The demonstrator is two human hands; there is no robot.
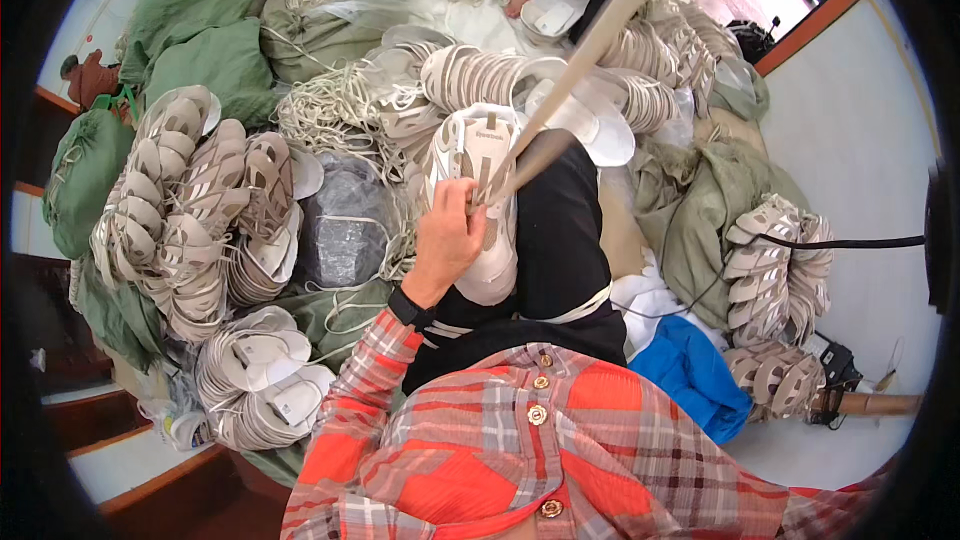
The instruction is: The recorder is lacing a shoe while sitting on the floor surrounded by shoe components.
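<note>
A beige and white shoe upper (497, 265) lies along my left thigh, its toe toward me and its tongue pointing away. My left hand (447, 237), with a dark watch on the wrist, rests on it with the fingers closed at the lacing opening. From beside those fingertips a beige shoelace (590, 50) stretches tight up and to the right, out of the picture at the top. The lace is blurred near the fingers, and how they grip there is partly hidden. My right hand is out of view; only part of its sleeve (820, 515) shows at the lower right.
Stacks of shoe uppers (205, 225) lie left, with more uppers (765, 265) right. Loose laces (335, 110) heap up beyond. Green sacks (205, 60) and blue cloth (690, 380) lie around me. Another person's hand (518, 2) shows at the top. A black cable (850, 242) crosses at right.
</note>
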